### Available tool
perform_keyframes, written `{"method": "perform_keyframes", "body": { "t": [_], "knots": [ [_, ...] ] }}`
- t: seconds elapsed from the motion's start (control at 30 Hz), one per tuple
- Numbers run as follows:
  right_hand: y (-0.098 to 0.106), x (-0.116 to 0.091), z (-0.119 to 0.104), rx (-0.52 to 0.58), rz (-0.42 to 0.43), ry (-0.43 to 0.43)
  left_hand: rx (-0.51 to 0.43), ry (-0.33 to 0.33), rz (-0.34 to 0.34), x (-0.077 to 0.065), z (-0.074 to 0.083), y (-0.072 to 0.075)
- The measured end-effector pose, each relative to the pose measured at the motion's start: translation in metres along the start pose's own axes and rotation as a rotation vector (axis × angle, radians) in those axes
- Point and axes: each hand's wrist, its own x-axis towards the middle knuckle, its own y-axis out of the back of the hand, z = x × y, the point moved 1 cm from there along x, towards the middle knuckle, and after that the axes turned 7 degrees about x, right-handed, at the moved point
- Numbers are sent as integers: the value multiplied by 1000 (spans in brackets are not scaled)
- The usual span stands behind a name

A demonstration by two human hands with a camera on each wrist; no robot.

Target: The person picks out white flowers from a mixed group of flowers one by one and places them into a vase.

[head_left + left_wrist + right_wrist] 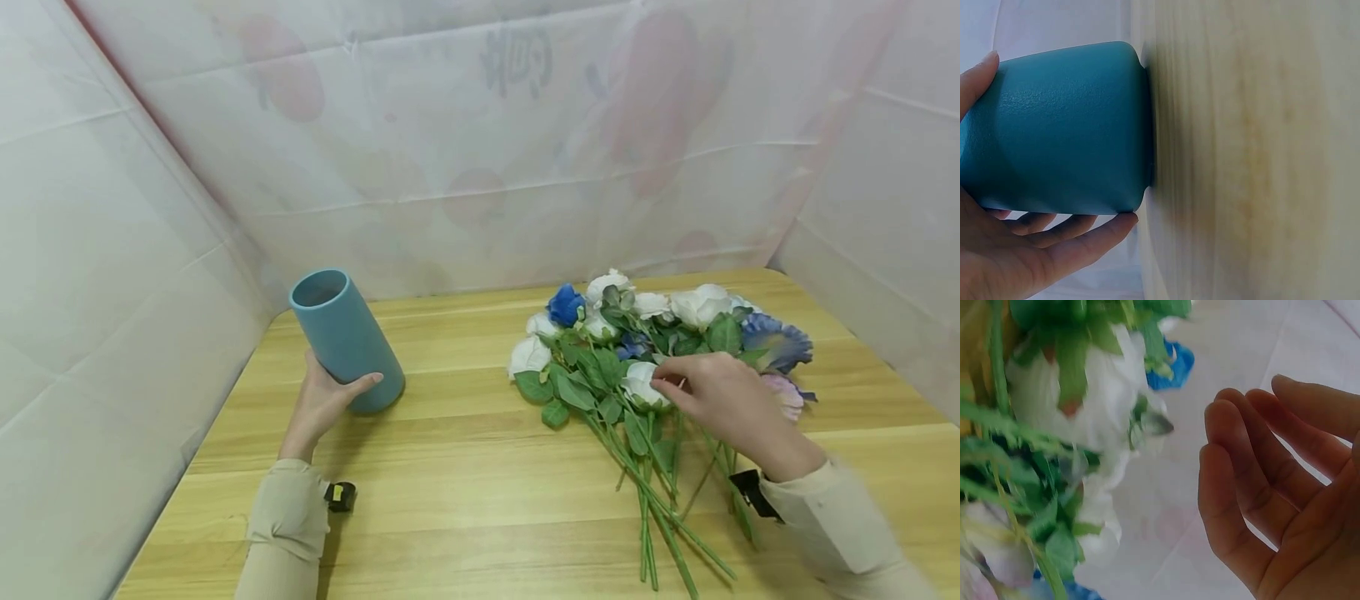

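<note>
A tall blue-teal vase stands at the left of the table, its round mouth facing up. My left hand grips it low down, the thumb on one side and the fingers around the other. In the left wrist view, the vase's base meets the wooden tabletop. Over the pile of artificial flowers at the right hovers my right hand, overlapping a white flower in the head view. Its fingers are loosely bent with nothing between them, apart from the blooms in the right wrist view.
White, blue and pink blooms lie toward the back of the pile, their green stems pointing to the front of the wooden table. A blue rose sits at the pile's far left. Pale printed sheets enclose the back and sides.
</note>
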Motion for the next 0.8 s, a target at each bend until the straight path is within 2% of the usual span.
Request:
{"method": "perform_keyframes", "body": {
  "t": [0.17, 0.43, 0.8],
  "knots": [
    [-11, 1, -7, 29, -83, 6, 3, 0, -2, 0, 0, 1],
    [-17, 1, -20, 46, -139, 7, 0, -4, 1, 0, 1, 1],
    [-41, -2, -28, 44, -229, 65, 0, 2, 3, 0, 0, 0]
  ]
}}
